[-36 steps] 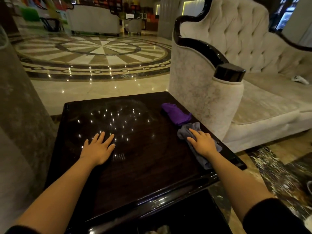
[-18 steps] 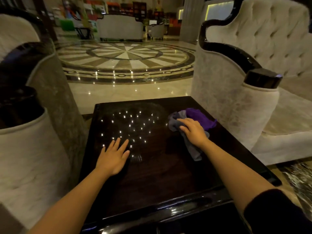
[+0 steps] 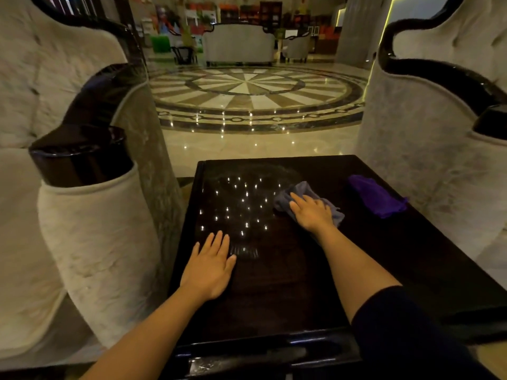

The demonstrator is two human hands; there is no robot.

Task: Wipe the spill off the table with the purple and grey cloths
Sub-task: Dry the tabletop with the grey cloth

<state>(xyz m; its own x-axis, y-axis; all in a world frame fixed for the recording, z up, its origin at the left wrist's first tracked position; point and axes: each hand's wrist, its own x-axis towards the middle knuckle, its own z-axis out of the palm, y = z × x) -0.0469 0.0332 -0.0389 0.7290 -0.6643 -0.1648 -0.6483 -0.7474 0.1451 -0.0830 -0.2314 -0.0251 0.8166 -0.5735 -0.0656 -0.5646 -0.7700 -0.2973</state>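
A dark glossy table (image 3: pixel 397 270) fills the lower middle of the head view. My right hand (image 3: pixel 311 212) presses flat on the grey cloth (image 3: pixel 286 197) near the table's centre, by the edge of a faint smeared patch (image 3: pixel 247 187) that reflects ceiling lights. The purple cloth (image 3: pixel 377 197) lies crumpled by itself at the table's right side, apart from the hand. My left hand (image 3: pixel 210 267) rests palm down on the bare tabletop at the near left, fingers spread and holding nothing.
A cream sofa arm with a black cap (image 3: pixel 82 157) stands close on the left of the table. Another cream sofa (image 3: pixel 428 149) flanks the right side. Beyond the table's far edge lies polished marble floor (image 3: pixel 247 91) with more seating further back.
My right hand has slid the grey cloth leftward, away from the purple cloth and toward the table's middle. The purple cloth stayed put. The head camera swung left; the left hand stayed flat.
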